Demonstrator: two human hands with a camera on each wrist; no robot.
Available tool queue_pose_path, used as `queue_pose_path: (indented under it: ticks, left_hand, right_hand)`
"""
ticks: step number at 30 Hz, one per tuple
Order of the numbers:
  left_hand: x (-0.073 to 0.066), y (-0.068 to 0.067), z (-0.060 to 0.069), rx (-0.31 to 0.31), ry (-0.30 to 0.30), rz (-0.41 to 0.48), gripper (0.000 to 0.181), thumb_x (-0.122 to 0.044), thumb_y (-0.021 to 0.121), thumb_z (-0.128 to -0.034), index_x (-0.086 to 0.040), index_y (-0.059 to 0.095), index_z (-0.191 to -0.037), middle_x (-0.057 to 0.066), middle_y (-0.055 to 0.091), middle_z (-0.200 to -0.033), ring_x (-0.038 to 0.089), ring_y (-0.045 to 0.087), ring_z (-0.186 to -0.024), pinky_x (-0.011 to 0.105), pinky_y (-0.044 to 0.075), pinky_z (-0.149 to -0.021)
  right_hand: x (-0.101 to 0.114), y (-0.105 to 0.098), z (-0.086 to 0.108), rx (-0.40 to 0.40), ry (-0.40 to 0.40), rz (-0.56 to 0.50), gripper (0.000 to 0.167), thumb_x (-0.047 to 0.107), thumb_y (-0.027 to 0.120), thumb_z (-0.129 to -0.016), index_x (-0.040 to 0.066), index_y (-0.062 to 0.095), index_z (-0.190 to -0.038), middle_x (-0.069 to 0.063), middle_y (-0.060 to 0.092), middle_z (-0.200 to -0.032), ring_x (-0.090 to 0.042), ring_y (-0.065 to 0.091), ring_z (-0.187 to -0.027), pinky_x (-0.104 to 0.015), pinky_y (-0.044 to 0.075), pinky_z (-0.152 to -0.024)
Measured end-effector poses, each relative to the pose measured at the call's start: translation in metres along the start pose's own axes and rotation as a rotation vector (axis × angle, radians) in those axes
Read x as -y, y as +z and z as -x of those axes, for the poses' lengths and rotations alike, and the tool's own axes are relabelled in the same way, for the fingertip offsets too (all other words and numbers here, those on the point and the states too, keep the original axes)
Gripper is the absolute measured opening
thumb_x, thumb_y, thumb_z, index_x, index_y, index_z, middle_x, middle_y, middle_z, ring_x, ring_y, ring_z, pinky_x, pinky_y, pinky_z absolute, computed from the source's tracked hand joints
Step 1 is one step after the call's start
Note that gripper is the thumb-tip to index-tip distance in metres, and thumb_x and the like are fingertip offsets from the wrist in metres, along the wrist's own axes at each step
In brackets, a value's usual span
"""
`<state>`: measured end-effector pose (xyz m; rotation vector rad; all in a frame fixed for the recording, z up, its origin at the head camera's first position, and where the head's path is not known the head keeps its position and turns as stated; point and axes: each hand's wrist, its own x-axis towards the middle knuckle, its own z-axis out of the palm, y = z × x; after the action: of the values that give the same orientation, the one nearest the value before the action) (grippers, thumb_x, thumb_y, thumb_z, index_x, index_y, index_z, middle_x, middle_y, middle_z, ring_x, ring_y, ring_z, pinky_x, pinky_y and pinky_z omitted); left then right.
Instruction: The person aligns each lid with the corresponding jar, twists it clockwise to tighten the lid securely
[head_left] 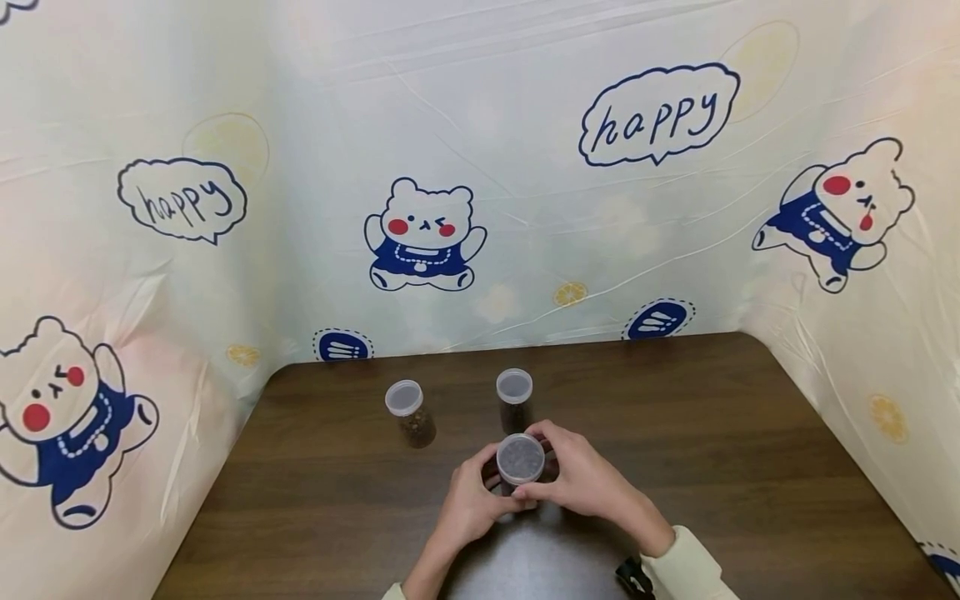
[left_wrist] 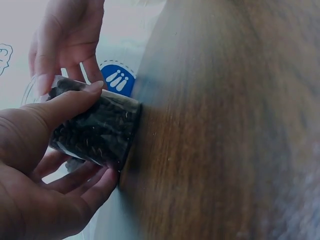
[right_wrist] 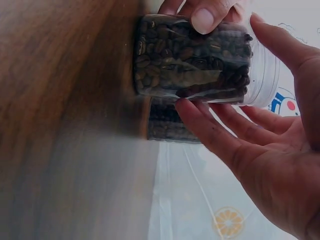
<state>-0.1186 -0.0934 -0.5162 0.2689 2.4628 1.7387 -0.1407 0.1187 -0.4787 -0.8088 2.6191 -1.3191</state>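
A clear jar of coffee beans [head_left: 521, 458] with a translucent lid stands upright on the brown table, between the two hands. My left hand [head_left: 472, 500] grips its body from the left, thumb across the near side and fingers behind, as the left wrist view shows. From the right, my right hand [head_left: 592, 483] curls round the same jar, its thumb near the lid [right_wrist: 266, 75] and its fingers along the far side. Dark beans [right_wrist: 195, 60] fill most of the jar in the right wrist view.
Just behind the held jar stands a second lidded jar [head_left: 515, 404] with dark contents. A third jar [head_left: 412, 417], holding brown contents, is farther left. The wooden table [head_left: 337, 517] meets a printed cloth backdrop [head_left: 525, 183] at the back and sides.
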Motion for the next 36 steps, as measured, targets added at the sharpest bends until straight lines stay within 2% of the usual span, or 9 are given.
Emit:
queue_pose_path:
  ticks: [10, 19, 24, 36]
  left_hand:
    - [-0.002, 0.002, 0.001, -0.036, 0.005, -0.021, 0.067, -0.016, 0.100, -0.0684, -0.015, 0.071, -0.129, 0.011, 0.074, -0.126, 0.028, 0.070, -0.122, 0.031, 0.060, -0.100]
    - [-0.008, 0.003, -0.002, -0.047, 0.020, -0.038, 0.065, -0.019, 0.099, -0.0715, -0.017, 0.071, -0.131, 0.011, 0.074, -0.129, 0.028, 0.070, -0.123, 0.029, 0.060, -0.099]
    - [-0.012, 0.005, -0.005, -0.037, 0.023, -0.044, 0.066, -0.022, 0.099, -0.0713, -0.019, 0.071, -0.131, 0.008, 0.074, -0.129, 0.025, 0.071, -0.123, 0.027, 0.060, -0.099]
    - [-0.026, 0.017, -0.019, -0.033, 0.085, -0.070, 0.064, -0.027, 0.099, -0.0710, -0.022, 0.072, -0.129, 0.004, 0.076, -0.124, 0.022, 0.073, -0.116, 0.030, 0.061, -0.098]
  right_hand:
    - [-0.002, -0.001, 0.001, -0.012, -0.024, 0.007, 0.065, 0.042, 0.092, -0.081, 0.016, 0.061, -0.131, 0.006, 0.070, -0.117, -0.010, 0.069, -0.105, -0.029, 0.060, -0.090]
    - [-0.003, -0.006, 0.002, -0.031, -0.031, -0.004, 0.066, 0.044, 0.091, -0.081, 0.015, 0.061, -0.132, 0.005, 0.070, -0.118, -0.011, 0.070, -0.104, -0.031, 0.062, -0.089]
    - [-0.003, -0.013, 0.003, -0.039, -0.043, -0.025, 0.064, 0.043, 0.091, -0.082, 0.015, 0.061, -0.132, 0.004, 0.071, -0.117, -0.014, 0.072, -0.103, -0.038, 0.064, -0.089]
    - [-0.006, -0.038, 0.007, -0.068, -0.034, -0.002, 0.064, 0.042, 0.092, -0.081, 0.017, 0.063, -0.133, 0.003, 0.073, -0.116, -0.011, 0.073, -0.100, -0.034, 0.064, -0.087]
